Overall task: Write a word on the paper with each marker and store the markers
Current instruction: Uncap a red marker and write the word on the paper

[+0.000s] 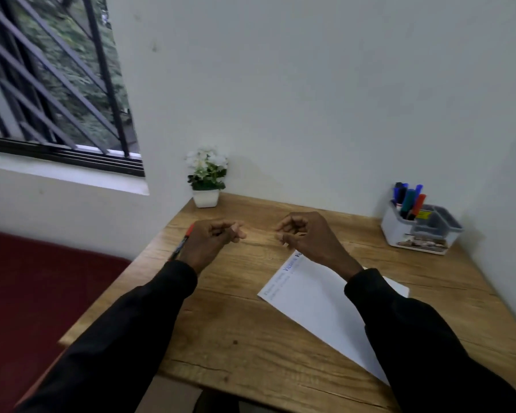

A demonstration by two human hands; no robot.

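While both hands hover half-curled, empty — wooden desk, white wall.

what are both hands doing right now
Left hand: fingers curled, nothing visibly held; red marker lies beside it.
Right hand: fingers curled, nothing visibly held, above the paper.
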